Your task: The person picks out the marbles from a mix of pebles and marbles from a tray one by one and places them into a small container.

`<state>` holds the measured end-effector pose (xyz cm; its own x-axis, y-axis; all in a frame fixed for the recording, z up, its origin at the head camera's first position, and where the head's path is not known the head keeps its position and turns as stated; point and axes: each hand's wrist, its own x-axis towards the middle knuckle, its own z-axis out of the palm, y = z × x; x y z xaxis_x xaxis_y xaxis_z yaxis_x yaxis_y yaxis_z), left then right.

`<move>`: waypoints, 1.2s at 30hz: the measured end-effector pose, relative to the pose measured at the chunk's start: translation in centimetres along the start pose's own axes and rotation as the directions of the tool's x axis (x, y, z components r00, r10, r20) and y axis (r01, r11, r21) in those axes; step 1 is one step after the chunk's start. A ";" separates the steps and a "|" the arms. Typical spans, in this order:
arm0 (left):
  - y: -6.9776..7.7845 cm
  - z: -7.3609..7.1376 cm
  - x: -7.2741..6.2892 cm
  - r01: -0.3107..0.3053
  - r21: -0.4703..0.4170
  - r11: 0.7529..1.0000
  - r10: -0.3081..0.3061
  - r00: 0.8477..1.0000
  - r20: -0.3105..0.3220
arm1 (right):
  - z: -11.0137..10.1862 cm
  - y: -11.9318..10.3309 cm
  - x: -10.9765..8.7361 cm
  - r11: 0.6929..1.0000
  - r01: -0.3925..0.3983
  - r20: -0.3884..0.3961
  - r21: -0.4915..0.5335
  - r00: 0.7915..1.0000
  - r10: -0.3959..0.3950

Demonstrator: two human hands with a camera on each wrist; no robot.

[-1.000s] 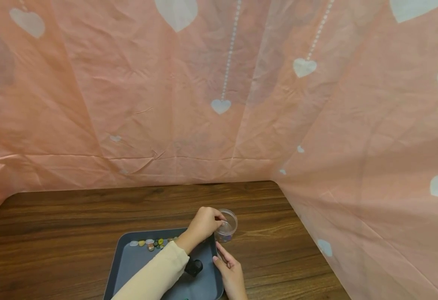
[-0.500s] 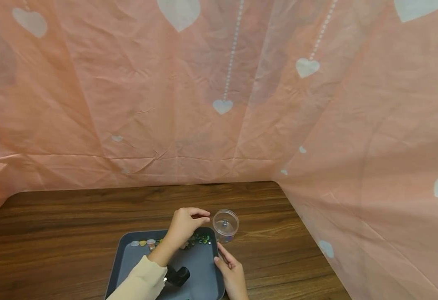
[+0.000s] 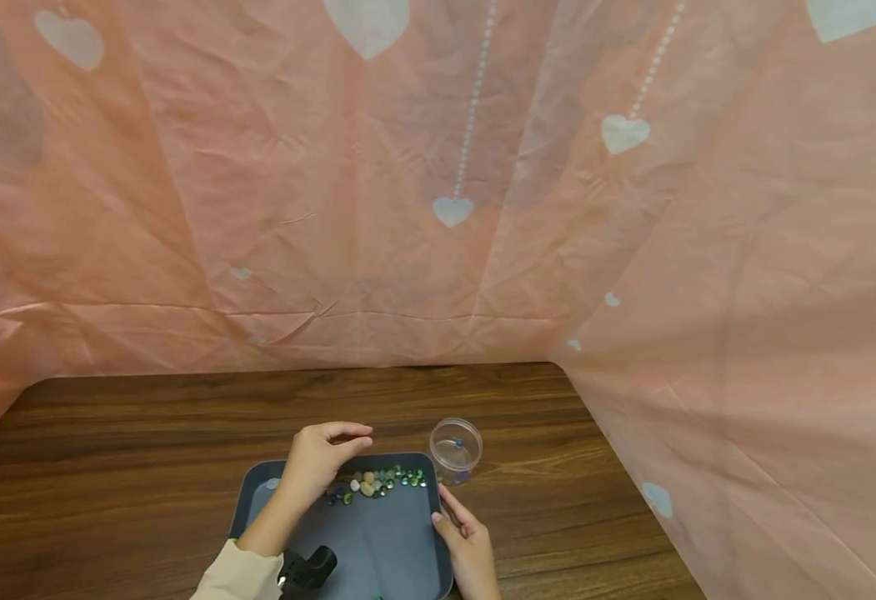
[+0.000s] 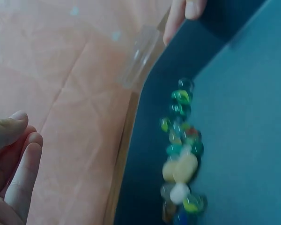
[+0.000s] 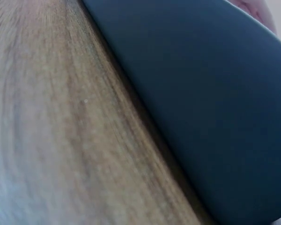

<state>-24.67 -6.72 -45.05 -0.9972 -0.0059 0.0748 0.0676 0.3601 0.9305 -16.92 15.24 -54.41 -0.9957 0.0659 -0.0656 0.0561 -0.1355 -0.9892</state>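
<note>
My left hand (image 3: 317, 458) hovers over the far rim of a dark grey tray (image 3: 396, 542), fingers extended and thumb close to the fingertips. Nothing shows between those fingertips in the left wrist view. Green glass marbles (image 3: 411, 477) and pale pebbles (image 3: 367, 483) lie in a line along the tray's far wall; the left forearm hides part of it. My right hand (image 3: 469, 550) holds the tray's right rim, thumb on top and fingers outside. Just beyond that corner stands a clear round plastic jar (image 3: 477, 458) with a blue marble (image 3: 458, 443) in it.
The tray stands on a dark wood-grain table (image 3: 558, 500). A pink cloth with white hearts (image 3: 392, 250) hangs behind and at both sides. A black wrist camera (image 3: 310, 569) sits on the left wrist, above the tray.
My left hand has withdrawn from the jar's mouth leftward over the tray, uncovering the marbles and pebbles. A blue marble now shows in the jar. The right hand stays at the rim.
</note>
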 end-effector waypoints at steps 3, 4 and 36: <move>-0.6 -0.7 -0.3 0.022 0.036 0.999 -0.021 1.000 -0.019 | 0.0 0.0 0.0 1.000 -0.001 0.002 0.004 1.000 0.001; -0.9 -0.8 -0.4 0.026 0.044 0.999 -0.025 0.999 -0.023 | 0.0 0.0 0.0 1.000 0.001 0.002 0.005 1.000 -0.001; -6.1 -2.0 -1.8 0.058 0.289 0.956 -0.084 0.993 0.078 | 0.0 -0.1 -0.1 0.999 -0.008 -0.010 -0.034 1.000 0.008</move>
<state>-23.18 -10.76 -50.12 -0.9988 0.0362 -0.0317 -0.0028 0.6131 0.7900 -16.83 15.21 -54.26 -0.9944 0.0748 -0.0749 0.0670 -0.1027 -0.9925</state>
